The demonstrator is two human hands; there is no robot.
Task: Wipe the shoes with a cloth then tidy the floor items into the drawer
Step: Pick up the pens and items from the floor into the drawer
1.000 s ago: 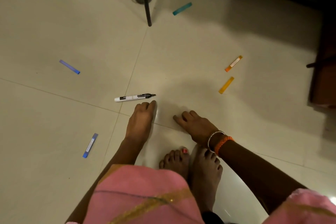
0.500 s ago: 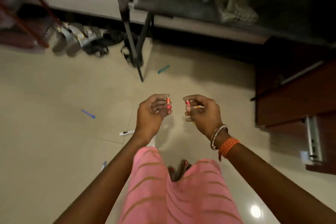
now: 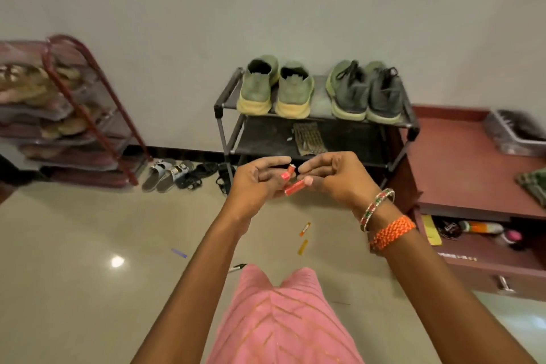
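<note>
We hold two small red tubes up in front of us. Our left hand [image 3: 257,183] pinches one red tube [image 3: 288,172], and our right hand [image 3: 334,177] pinches the other tube [image 3: 295,186]. We should keep a snug grip and carry both to the open drawer [image 3: 484,257] on our right. The tubes look short, shiny and slippery. More pens [image 3: 304,229] lie on the floor. Farther off, shoes [image 3: 274,89] sit on the rack [image 3: 230,115].

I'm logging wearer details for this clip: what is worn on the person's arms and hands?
Both forearms are bare, with no sleeves in view. The right wrist carries a thin beaded bangle and, below it, a braided orange wristband. The left hand and wrist wear nothing visible.
</note>
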